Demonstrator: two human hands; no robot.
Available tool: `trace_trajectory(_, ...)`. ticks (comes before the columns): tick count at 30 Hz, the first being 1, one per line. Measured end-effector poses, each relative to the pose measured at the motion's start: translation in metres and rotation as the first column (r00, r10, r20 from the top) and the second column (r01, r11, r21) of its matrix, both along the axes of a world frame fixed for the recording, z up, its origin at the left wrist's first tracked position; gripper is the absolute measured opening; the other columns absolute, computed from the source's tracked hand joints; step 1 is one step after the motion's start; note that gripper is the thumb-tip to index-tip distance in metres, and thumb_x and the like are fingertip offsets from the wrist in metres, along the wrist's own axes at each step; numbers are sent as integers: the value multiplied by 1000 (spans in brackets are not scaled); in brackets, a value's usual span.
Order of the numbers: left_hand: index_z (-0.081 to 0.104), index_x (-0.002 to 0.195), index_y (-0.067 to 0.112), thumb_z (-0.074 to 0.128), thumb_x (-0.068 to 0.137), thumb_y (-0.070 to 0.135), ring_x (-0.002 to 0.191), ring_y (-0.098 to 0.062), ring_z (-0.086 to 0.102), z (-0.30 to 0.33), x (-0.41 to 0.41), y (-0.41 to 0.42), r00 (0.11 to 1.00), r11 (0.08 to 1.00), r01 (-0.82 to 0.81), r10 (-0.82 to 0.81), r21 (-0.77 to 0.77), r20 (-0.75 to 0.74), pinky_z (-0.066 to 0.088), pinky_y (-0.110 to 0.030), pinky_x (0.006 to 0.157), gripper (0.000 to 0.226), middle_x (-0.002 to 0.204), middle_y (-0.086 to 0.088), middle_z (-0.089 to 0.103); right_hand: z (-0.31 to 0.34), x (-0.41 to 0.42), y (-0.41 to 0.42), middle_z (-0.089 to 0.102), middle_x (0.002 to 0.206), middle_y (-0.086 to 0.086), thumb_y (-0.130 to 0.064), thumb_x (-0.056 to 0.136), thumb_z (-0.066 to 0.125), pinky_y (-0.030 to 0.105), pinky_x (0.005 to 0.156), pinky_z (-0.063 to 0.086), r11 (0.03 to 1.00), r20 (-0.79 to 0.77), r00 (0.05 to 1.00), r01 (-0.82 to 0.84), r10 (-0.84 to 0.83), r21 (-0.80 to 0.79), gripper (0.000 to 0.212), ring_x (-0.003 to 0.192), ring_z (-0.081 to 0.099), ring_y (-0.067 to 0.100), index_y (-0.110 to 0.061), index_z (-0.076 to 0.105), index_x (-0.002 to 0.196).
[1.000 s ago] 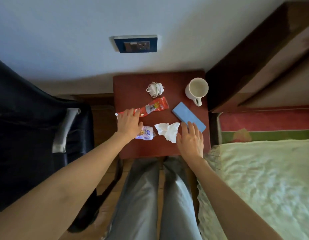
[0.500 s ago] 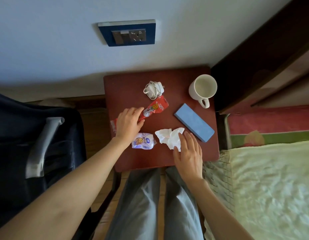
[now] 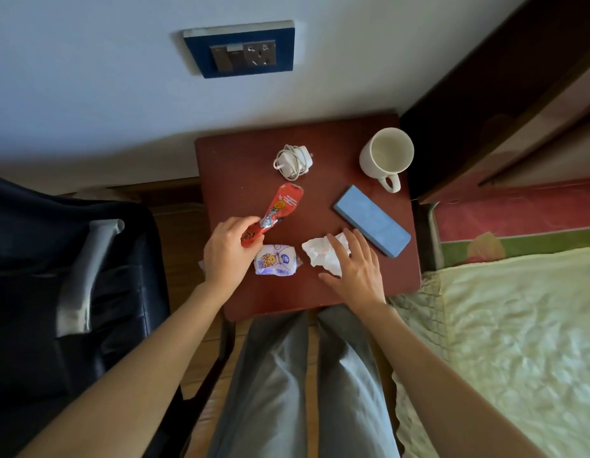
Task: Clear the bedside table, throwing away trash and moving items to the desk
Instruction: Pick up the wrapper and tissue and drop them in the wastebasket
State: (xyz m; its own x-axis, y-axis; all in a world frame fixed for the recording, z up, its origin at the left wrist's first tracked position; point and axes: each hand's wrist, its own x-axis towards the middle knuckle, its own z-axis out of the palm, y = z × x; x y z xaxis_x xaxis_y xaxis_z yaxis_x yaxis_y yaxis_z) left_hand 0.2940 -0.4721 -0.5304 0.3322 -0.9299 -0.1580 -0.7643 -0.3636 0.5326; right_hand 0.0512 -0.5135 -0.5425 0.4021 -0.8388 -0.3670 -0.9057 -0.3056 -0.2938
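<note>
On the small red-brown bedside table (image 3: pixel 323 299) lie a red snack wrapper (image 3: pixel 280 206), a white and purple wrapper (image 3: pixel 277 264), a crumpled white tissue (image 3: pixel 321 256), a blue flat box (image 3: pixel 371 224), a white charger with its coiled cable (image 3: pixel 292 161) and a white mug (image 3: pixel 386 157). My left hand (image 3: pixel 231 249) is shut on the lower end of the red wrapper, whose far end points up and away. My right hand (image 3: pixel 356 269) lies open, fingers spread, over the right part of the tissue.
A dark office chair (image 3: pixel 72 285) with a grey armrest stands at the left. A bed with a pale green cover (image 3: pixel 518 342) is at the right, beside a dark wooden headboard (image 3: pixel 485 104). A blue wall socket (image 3: pixel 241 49) sits above the table. My grey trouser legs (image 3: pixel 303 385) touch the table's front edge.
My left hand closed on the red wrapper and tilted it up off the table. My right hand slid left from the blue box onto the tissue.
</note>
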Motion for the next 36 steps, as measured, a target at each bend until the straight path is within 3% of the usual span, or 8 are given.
trace_trajectory(3,66,110,18,72,80,24,86,-23,64,5,-2,5,997,998,-61,61,-2,-56,55,-40,63,31,98,-5,68,-9,0,-2,50,136,16,-31,70,80,49,97,43,1000,30,1000,-5,5,-20,68,128,45,35,-19,53,130)
trace_trajectory(7,65,112,18,72,81,25,88,-21,64,13,-5,5,991,997,-79,76,-19,-107,56,-43,66,33,99,-4,69,-13,6,-7,62,116,10,-18,72,77,42,78,55,992,137,989,67,-52,-109,40,106,58,31,-14,66,110)
trace_trajectory(13,65,112,19,72,81,25,87,-21,64,25,-4,8,990,998,-64,59,-30,-130,56,-43,66,33,98,-3,69,-7,14,-9,64,96,3,-9,72,74,32,53,48,983,190,972,158,-139,-91,22,90,59,26,-10,68,94)
trace_trajectory(16,66,111,17,72,80,24,87,-21,64,37,-4,6,989,998,-63,59,-23,-133,56,-43,67,33,98,-3,69,-1,9,-9,64,88,4,-9,74,73,26,56,38,974,203,959,216,-198,-72,18,82,59,26,-7,66,90)
trace_trajectory(20,66,111,19,72,79,24,87,-20,65,60,-5,4,990,999,-30,25,-31,-136,56,-41,68,33,98,-1,69,24,4,-4,66,82,7,-11,75,75,25,57,38,935,213,926,338,-311,-105,15,76,62,27,-5,66,86)
trace_trajectory(29,66,111,20,75,76,21,87,-21,64,144,-38,-13,980,986,139,-151,-96,-127,55,-41,70,36,96,0,69,149,-33,27,56,67,3,-14,74,77,25,51,30,780,402,794,574,-456,-249,20,61,51,22,-6,59,74)
trace_trajectory(32,66,110,21,76,75,21,86,-21,64,180,-61,-19,961,963,230,-248,-144,-123,54,-40,72,36,95,1,68,195,-53,50,60,73,3,-10,71,79,29,49,39,717,433,744,644,-508,-266,19,65,55,24,-6,63,81)
trace_trajectory(36,66,109,23,75,76,24,88,-19,63,226,-99,-17,909,909,376,-399,-180,-121,52,-37,74,35,97,4,67,251,-89,95,68,92,2,-5,65,81,30,59,48,629,436,701,707,-564,-322,36,84,63,23,-12,67,98)
